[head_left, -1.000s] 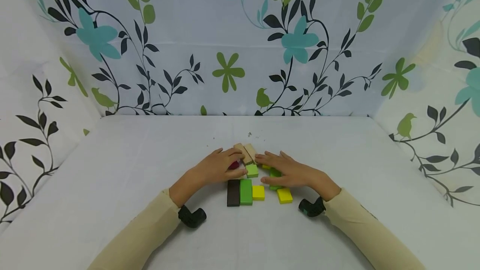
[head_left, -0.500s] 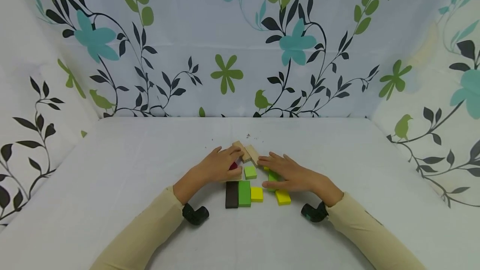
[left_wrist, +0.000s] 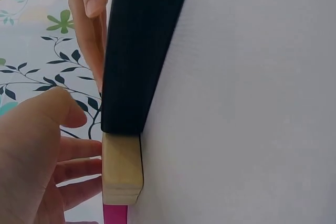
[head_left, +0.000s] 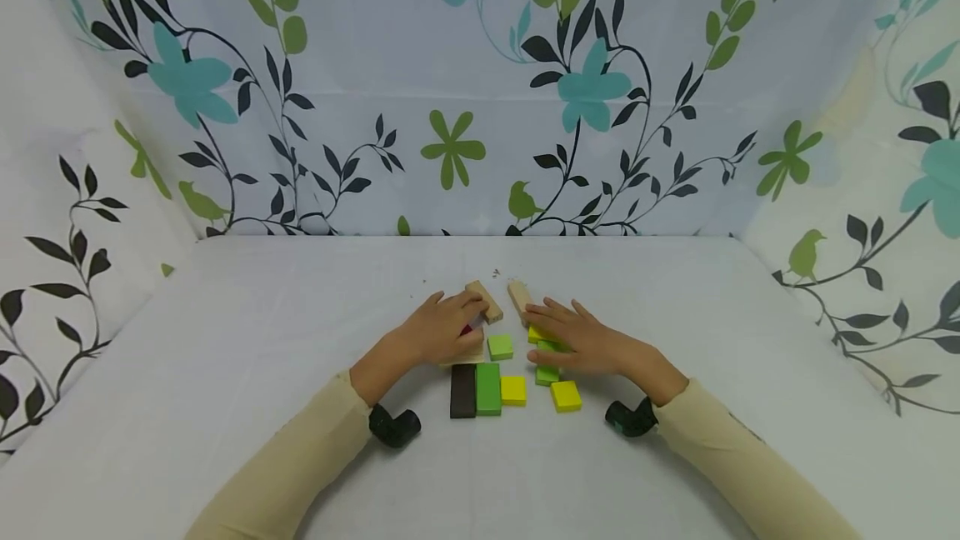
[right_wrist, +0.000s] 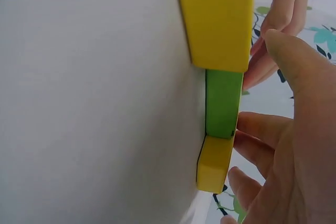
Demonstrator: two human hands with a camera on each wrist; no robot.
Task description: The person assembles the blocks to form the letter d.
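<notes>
My left hand lies over the left side of a group of wooden blocks, its fingers spread and touching a plain wooden block. Partly hidden beneath it are a crimson block and another plain block. On the other side, my right hand has its fingers extended, with the fingertips at a second plain block. Under that hand are a yellow block and a green block, both partly covered. A light green block sits between the hands.
Nearer the person stand a dark block, a green block and a yellow block side by side. Another yellow block lies to their right. A patterned cloth hangs behind the white table.
The right plain block has slid right with the right fingertips, leaving a gap between the two plain blocks. My left thumb has drawn back from the light green block.
</notes>
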